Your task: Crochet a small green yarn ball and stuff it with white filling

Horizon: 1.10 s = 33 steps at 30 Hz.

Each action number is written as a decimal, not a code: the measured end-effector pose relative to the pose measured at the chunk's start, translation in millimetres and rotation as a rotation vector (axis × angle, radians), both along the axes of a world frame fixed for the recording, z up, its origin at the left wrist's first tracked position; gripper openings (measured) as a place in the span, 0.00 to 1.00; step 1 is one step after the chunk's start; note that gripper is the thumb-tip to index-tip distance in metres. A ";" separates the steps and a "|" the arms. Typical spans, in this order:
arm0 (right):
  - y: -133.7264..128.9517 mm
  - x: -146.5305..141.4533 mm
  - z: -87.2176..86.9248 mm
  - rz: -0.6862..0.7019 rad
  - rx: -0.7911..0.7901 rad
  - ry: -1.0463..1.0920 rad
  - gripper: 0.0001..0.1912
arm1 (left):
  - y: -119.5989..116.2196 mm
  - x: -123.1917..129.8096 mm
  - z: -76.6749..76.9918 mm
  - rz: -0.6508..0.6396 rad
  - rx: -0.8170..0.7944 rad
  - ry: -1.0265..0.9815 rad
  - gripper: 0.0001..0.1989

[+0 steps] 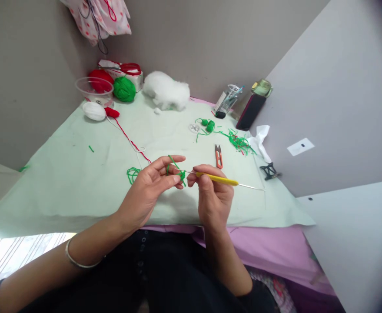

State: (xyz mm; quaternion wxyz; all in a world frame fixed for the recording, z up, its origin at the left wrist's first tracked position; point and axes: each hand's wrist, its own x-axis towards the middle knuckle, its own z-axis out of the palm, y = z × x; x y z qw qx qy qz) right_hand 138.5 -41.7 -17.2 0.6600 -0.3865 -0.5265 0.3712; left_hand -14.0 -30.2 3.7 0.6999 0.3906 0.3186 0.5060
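Note:
My left hand (154,180) pinches a small piece of green crochet work (182,175) between thumb and fingers. Green yarn runs over its raised index finger. In my right hand (215,191) is a crochet hook (221,179) with a yellow handle, gripped like a pen. The thin metal tip points left and reaches the green piece; whether it is through a loop I cannot make out. Loose green yarn (132,174) lies on the table behind my left wrist. Beyond my right hand lie orange-handled thread snips (218,156).
A white yarn ball (94,111), a green ball (124,89) and a plastic tub (94,93) stand at the back left. White stuffing (167,90) sits at the back. Green yarn scraps (239,141), small green balls (210,126) and a dark phone (251,112) are on the right.

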 end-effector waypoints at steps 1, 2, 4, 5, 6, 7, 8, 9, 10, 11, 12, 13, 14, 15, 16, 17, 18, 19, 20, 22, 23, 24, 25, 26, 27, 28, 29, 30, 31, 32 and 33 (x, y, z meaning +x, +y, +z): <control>0.4 0.7 0.4 0.030 -0.034 0.031 0.07 | 0.3 0.0 0.1 0.001 -0.001 0.001 0.16; 0.8 1.3 0.9 0.059 -0.058 0.064 0.07 | 0.4 -0.1 0.1 0.003 -0.001 -0.001 0.16; 1.6 1.9 2.1 0.119 -0.075 0.120 0.07 | 0.5 -0.1 0.2 0.005 0.002 -0.008 0.16; 1.7 1.8 2.7 0.144 -0.072 0.139 0.07 | 0.5 -0.1 0.2 0.005 0.004 -0.011 0.15; 1.6 1.4 3.2 0.159 -0.063 0.148 0.07 | 0.4 -0.2 0.1 0.003 0.006 -0.013 0.15; 1.2 0.7 3.6 0.158 -0.054 0.146 0.07 | 0.4 -0.3 -0.1 0.000 0.006 -0.012 0.16; 0.4 -0.2 3.9 0.138 -0.048 0.132 0.05 | 0.4 -0.3 -0.4 -0.004 0.007 -0.009 0.16; -0.7 -1.1 4.0 0.100 -0.042 0.103 0.04 | 0.6 -0.2 -0.8 -0.007 0.008 -0.006 0.17; -1.9 -2.1 3.9 0.050 -0.032 0.056 0.03 | 0.9 -0.1 -1.3 -0.010 0.009 -0.002 0.17; -3.0 -3.0 3.6 -0.001 -0.016 -0.006 0.03 | 1.3 0.0 -1.9 -0.012 0.011 0.000 0.17; -3.8 -3.5 3.2 -0.046 0.009 -0.073 0.05 | 1.7 0.1 -2.5 -0.014 0.012 0.000 0.18; -4.2 -3.8 2.6 -0.078 0.039 -0.129 0.06 | 2.2 0.1 -3.0 -0.018 0.012 -0.001 0.18; -3.9 -3.6 1.9 -0.092 0.066 -0.164 0.07 | 2.8 0.0 -3.3 -0.024 0.009 0.001 0.18; -3.1 -3.1 1.2 -0.082 0.080 -0.166 0.07 | 3.3 -0.3 -3.4 -0.032 0.003 0.004 0.19; -1.7 -2.3 0.7 -0.052 0.078 -0.135 0.07 | 3.7 -0.7 -3.1 -0.043 -0.005 0.009 0.19; 0.0 -1.2 0.5 -0.010 0.060 -0.078 0.07 | 4.1 -1.4 -2.6 -0.056 -0.014 0.013 0.19; 1.7 0.0 0.8 0.034 0.034 -0.013 0.07 | 4.4 -2.2 -1.7 -0.070 -0.026 0.015 0.19; 3.1 1.1 1.5 0.074 0.008 0.046 0.07 | 4.7 -3.2 -0.7 -0.084 -0.036 0.013 0.19; 4.0 2.3 2.7 0.106 -0.009 0.090 0.08 | 4.9 -4.2 0.3 -0.096 -0.045 0.005 0.18; 3.0 4.1 6.2 0.137 -0.014 0.112 0.09 | 5.2 -6.3 1.9 -0.109 -0.044 -0.010 0.16; 1.2 4.8 8.0 0.135 0.001 0.085 0.09 | 5.4 -7.3 2.3 -0.109 -0.034 -0.009 0.16; -1.3 5.5 9.5 0.118 0.025 0.031 0.09 | 5.8 -8.2 2.1 -0.102 -0.017 0.002 0.15; -4.1 6.0 10.4 0.087 0.060 -0.044 0.09 | 6.2 -8.9 1.6 -0.090 0.006 0.023 0.16; -6.9 6.5 10.5 0.044 0.107 -0.136 0.10 | 6.7 -9.5 0.7 -0.070 0.033 0.051 0.16; -9.3 6.8 9.5 0.001 0.165 -0.238 0.11 | 7.1 -9.8 -0.5 -0.046 0.060 0.083 0.16; -10.9 7.0 7.3 -0.038 0.234 -0.345 0.12 | 7.4 -10.0 -1.9 -0.023 0.084 0.112 0.17; -11.8 7.0 4.1 -0.071 0.303 -0.449 0.14 | 7.5 -9.9 -3.2 -0.004 0.103 0.133 0.18; -11.8 6.6 -0.1 -0.104 0.368 -0.539 0.17 | 7.4 -9.6 -4.5 0.009 0.115 0.145 0.19; -11.1 5.9 -4.7 -0.140 0.426 -0.615 0.20 | 7.0 -9.0 -5.5 0.018 0.118 0.146 0.19; -10.0 4.9 -9.4 -0.184 0.471 -0.678 0.23 | 6.5 -8.2 -6.3 0.019 0.111 0.138 0.20; -8.8 3.7 -13.6 -0.238 0.502 -0.728 0.25 | 5.9 -7.2 -6.8 0.015 0.096 0.117 0.21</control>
